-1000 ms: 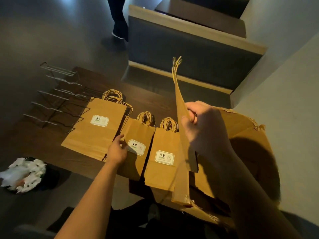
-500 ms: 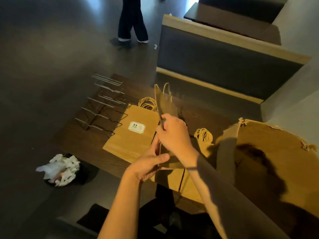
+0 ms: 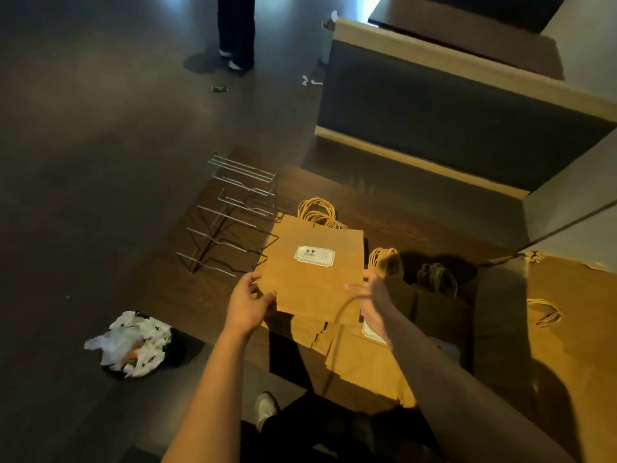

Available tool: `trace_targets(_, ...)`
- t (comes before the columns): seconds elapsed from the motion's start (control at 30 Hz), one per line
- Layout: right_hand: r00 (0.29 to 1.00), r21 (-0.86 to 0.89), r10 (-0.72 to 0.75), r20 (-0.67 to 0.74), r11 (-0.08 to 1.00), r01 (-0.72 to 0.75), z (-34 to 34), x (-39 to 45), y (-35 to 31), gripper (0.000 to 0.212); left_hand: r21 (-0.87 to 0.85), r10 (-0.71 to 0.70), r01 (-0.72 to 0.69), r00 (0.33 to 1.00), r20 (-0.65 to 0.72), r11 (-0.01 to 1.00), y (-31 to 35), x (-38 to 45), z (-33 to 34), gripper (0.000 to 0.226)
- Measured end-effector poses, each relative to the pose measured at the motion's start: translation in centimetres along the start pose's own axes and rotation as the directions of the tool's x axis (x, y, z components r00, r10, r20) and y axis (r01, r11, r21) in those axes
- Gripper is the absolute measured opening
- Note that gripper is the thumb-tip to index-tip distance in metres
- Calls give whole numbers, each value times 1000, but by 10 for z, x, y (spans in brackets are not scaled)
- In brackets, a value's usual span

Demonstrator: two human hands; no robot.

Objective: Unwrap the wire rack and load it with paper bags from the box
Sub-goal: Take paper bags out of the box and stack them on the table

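A flat brown paper bag (image 3: pixel 312 279) with a white label and twine handles lies on top of the left stack on the dark wooden table (image 3: pixel 187 289). My left hand (image 3: pixel 248 304) grips its near left corner and my right hand (image 3: pixel 369 300) grips its near right edge. The bare wire rack (image 3: pixel 230 215) stands on the table just left of the bag, its tiers holding nothing. More brown bags (image 3: pixel 367 359) lie under and right of it. The open cardboard box (image 3: pixel 574 329) sits at the right with a bag handle showing inside.
A dark bin (image 3: pixel 133 344) stuffed with white wrapping sits on the floor at the left. A bench seat (image 3: pixel 450 105) faces the table's far side. Another person's legs (image 3: pixel 235 31) stand on the floor beyond. My shoe (image 3: pixel 265 407) shows below the table edge.
The bag that my right hand held upright on edge now lies flat on the left stack. Both hands moved to its near corners. The camera view shifted left.
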State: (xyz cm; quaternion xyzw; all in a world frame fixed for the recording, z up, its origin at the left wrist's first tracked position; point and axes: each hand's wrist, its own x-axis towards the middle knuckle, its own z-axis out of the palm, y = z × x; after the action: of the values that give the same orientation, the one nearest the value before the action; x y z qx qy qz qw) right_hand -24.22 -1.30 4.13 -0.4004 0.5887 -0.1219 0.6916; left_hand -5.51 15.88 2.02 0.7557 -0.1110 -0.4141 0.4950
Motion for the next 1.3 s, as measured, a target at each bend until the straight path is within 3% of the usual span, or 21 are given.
trace_targets(0.07,993,-217,-51,-110,976,26,17,14,18,29,223,19,7,993,-114,975,-11,11,-2,51)
trace_targets(0.17,980,-477,-59,-188,878,-38,38,38,40,31,400,39,-6,997,-74,916,-23,12,-3,58)
trace_targets(0.33,988,-536,88,-124,833,-141,44,70,54,77,436,26,-17,1000,-15,900,-20,5,6,42)
trace_targets(0.4,987,-494,69,-147,859,-134,36,68,47,78,411,22,-17,1000,-7,911,-11,0,14,33)
trace_targets(0.47,985,-458,-63,-161,889,-18,20,60,32,64,370,30,-27,1000,-2,929,4,-7,27,25)
trace_targets(0.53,965,-402,-230,-130,901,160,-5,41,9,36,304,46,-48,999,14,952,20,-14,44,20)
trace_targets(0.63,920,-204,-383,-87,910,360,-63,-20,-36,20,199,51,-68,995,89,978,48,-32,84,14)
trace_targets(0.73,782,-271,-610,-128,780,564,-134,-85,-71,14,39,75,-84,980,187,996,72,-58,136,11)
trace_targets(0.8,729,-266,-646,-226,761,592,-181,-107,-79,13,-46,100,-91,966,238,995,89,-82,167,12)
trace_targets(0.9,743,-288,-559,-369,828,480,-264,-110,-64,13,-134,109,-68,938,330,989,104,-121,214,14)
trace_targets(1.0,873,-308,-270,-407,940,148,-343,-82,-25,19,-181,109,-42,919,379,983,106,-152,260,15)
trace_targets(1.07,945,-340,-73,-318,939,-42,-383,-63,8,25,-210,95,-8,907,409,978,107,-169,288,16)
trace_targets(1.13,962,-532,38,-271,827,-183,-413,-47,41,53,-243,82,31,894,441,970,105,-184,311,17)
trace_targets(1.17,960,-679,52,-274,696,-232,-424,-43,55,78,-250,79,45,884,461,967,103,-191,322,17)
trace_targets(1.23,974,-942,6,-228,253,-222,-437,-35,89,122,-233,78,47,864,497,971,96,-200,337,16)
trace_targets(1.27,980,-980,12,-199,25,-199,-439,-39,102,131,-218,75,45,856,512,975,92,-203,345,16)
trace_targets(1.3,979,-972,26,-201,-130,-196,-440,-42,114,134,-205,70,45,850,523,978,88,-207,351,17)
